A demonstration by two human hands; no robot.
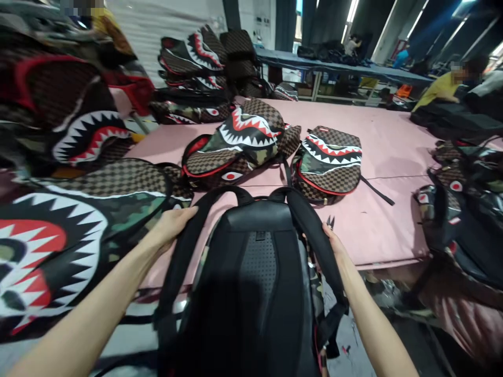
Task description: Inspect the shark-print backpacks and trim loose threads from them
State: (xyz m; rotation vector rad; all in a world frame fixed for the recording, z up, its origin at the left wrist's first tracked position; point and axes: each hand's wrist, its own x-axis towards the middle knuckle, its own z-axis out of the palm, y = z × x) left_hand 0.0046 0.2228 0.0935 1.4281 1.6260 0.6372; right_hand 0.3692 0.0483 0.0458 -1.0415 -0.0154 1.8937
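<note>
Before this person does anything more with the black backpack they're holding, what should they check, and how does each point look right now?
1. Left hand on the left shoulder strap: ok, fingers curl over it.
2. Right hand on the right shoulder strap: ok, it touches the strap's outer edge.
3. Black backpack with its padded back panel facing the camera: ok.
4. Bare pink table ahead of the bag: ok, though two shark-mouth backpacks lie just beyond.
5. Small scissors by the right hand: not ok, close to the fingers.
6. Zippers closed: cannot tell, front hidden.
</note>
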